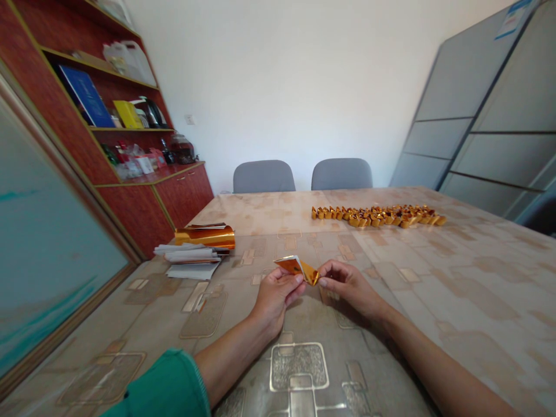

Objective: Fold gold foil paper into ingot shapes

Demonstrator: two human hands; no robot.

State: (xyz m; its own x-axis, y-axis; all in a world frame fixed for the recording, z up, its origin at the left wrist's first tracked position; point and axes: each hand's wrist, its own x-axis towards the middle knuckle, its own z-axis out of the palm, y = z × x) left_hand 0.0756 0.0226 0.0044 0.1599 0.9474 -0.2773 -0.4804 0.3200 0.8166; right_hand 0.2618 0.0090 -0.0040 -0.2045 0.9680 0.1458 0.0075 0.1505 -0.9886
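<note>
A partly folded piece of gold foil paper [290, 264], with a pale underside showing along one edge, is held up between my two hands over the table. My left hand [275, 295] is closed on its left part, thumb on the near side and fingers beneath. At its right end, my right hand [345, 282] pinches the small folded tip between thumb and fingertips. Farther back on the right lie many folded gold paper ingots [377, 216] in rows. To the left, a curled gold foil sheet [206, 236] lies behind a stack of pale paper sheets [191, 262].
The table [434, 324] has a patterned, glossy cover. Two grey chairs [263, 176] stand at its far side against a white wall. A red-brown shelf cabinet [182, 194] with jugs, boxes and bottles is at the left, and a grey wardrobe [447, 87] at the right.
</note>
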